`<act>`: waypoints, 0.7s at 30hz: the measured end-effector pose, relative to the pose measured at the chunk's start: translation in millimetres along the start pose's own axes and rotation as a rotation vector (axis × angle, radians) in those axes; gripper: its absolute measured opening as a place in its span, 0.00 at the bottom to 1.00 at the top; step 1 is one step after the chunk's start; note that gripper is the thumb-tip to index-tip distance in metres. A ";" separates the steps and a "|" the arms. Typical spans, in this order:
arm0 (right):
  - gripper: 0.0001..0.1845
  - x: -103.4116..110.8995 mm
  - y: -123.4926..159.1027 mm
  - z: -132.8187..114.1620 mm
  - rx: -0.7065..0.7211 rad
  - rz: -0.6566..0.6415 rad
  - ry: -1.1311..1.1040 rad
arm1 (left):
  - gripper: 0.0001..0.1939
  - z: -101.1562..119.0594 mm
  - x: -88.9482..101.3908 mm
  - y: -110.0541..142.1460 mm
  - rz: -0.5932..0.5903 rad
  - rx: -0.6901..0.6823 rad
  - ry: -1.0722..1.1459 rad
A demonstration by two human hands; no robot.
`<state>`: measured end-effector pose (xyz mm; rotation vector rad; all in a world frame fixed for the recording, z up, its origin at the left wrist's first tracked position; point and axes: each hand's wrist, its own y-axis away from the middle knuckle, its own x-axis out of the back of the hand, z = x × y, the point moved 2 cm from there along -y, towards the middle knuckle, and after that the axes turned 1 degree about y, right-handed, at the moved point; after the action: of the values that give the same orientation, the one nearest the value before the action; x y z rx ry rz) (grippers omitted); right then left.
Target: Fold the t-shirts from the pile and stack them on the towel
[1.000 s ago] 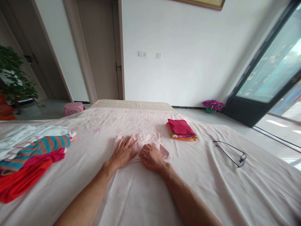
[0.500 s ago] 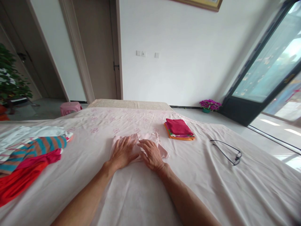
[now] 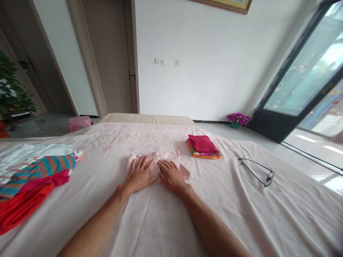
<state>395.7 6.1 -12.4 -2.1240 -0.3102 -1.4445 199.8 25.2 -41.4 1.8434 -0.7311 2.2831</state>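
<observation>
A pale pink garment (image 3: 174,157), partly folded, lies in front of me on the pale pink bed sheet (image 3: 155,225). My left hand (image 3: 140,173) rests flat on its left half, fingers stretched forward. On the right half lies my right hand (image 3: 171,175), palm down with its fingers extended. The two thumbs nearly meet at the garment's near edge. A small shiny bit, perhaps a zip pull, shows between the hands. One corner of the garment sticks out to the right of my right hand. Much of the cloth is hidden under both hands.
A folded stack of red and orange cloths (image 3: 203,145) sits right of the garment. Eyeglasses (image 3: 268,176) lie farther right. Loose clothes, including a striped one (image 3: 45,169), are heaped at the left. Beyond the bed stand a pink stool (image 3: 79,123) and purple flowers (image 3: 238,119).
My right hand has flattened, its fingers lying down on the garment where they were slightly raised and bent. My left hand has barely moved. The view has shifted very slightly.
</observation>
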 end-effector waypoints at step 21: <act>0.25 -3.0 -1.0 2.6 0.005 0.013 -0.025 | 0.32 4.5 14.1 1.1 0.112 0.093 -0.076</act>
<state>396.1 8.7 -15.6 -2.1377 -0.3085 -1.4093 199.8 19.3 -27.8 1.9882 -0.7702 2.3640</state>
